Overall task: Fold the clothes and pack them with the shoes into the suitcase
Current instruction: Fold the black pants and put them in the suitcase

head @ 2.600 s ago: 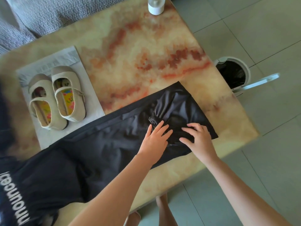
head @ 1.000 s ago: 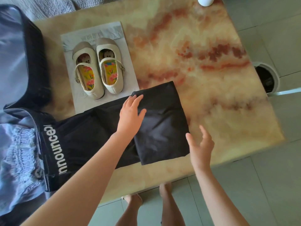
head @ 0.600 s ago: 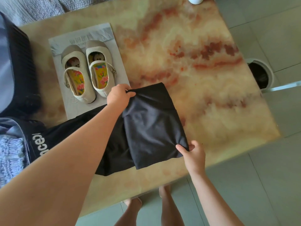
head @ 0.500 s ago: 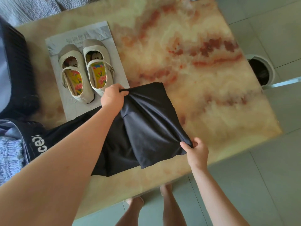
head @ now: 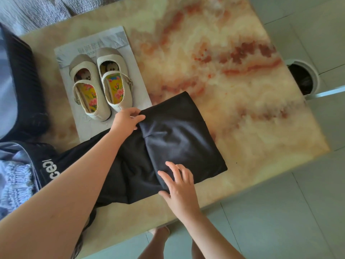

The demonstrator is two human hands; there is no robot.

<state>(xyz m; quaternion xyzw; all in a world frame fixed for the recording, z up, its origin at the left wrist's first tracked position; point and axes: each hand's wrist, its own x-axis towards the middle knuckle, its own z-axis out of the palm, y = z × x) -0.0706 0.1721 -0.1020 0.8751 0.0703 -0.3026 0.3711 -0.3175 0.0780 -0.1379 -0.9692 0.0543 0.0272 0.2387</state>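
Black garment — soft, limp, probably slippery; left hand pinches far fold corner, right hand flat, fingers released — grip corners

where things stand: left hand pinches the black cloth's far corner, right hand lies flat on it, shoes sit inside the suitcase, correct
No: the head view shows the shoes on a grey sheet on the table, beside the suitcase, not inside. The left hand does pinch the black cloth at its far corner; the right hand lies flat on it.

Marbled cream-and-red table with a grey printed sheet under beige shoes and a half-folded black garment
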